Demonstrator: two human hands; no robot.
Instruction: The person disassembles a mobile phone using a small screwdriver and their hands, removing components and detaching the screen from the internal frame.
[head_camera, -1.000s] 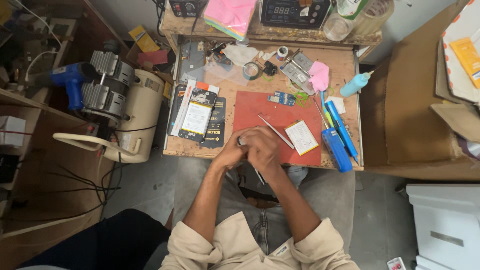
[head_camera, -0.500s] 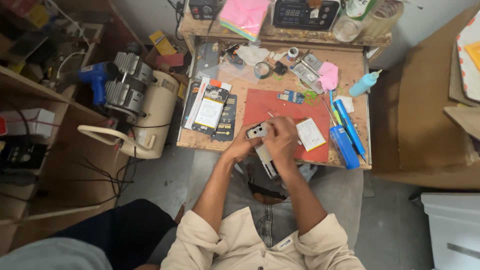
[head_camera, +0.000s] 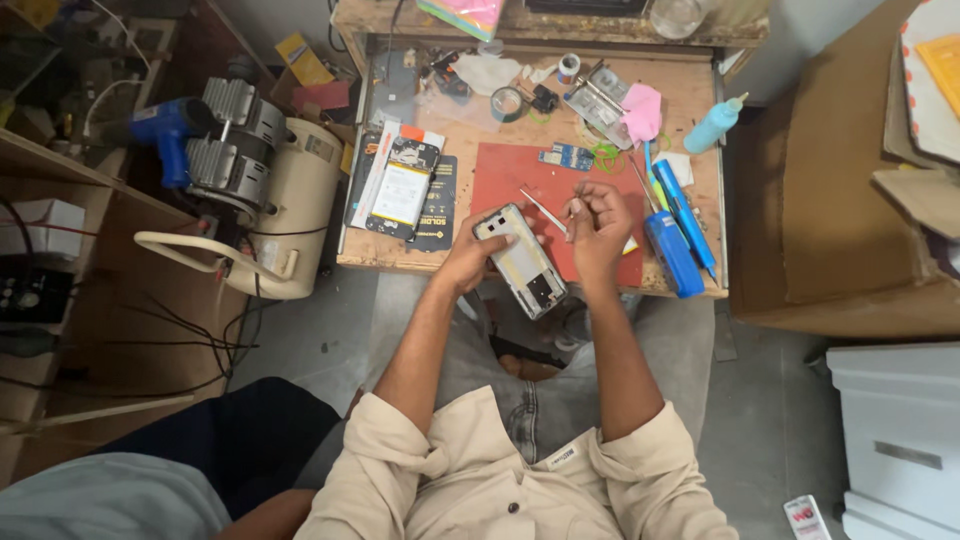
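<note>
Item: I kept my left hand (head_camera: 468, 262) closed around the phone frame (head_camera: 520, 260), right hand (head_camera: 597, 225) pinched shut near tweezers (head_camera: 545, 210); steady support over bench (head_camera: 450, 255) judged essential.

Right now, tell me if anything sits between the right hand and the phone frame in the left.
Nothing visible does. The left hand holds the phone frame over the table edge; the right hand is just beside it, over the red mat.

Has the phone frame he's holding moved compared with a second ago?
Yes. The phone frame, held in the left hand, has come up from between both hands at the table's near edge and now overlaps the red mat.
</note>
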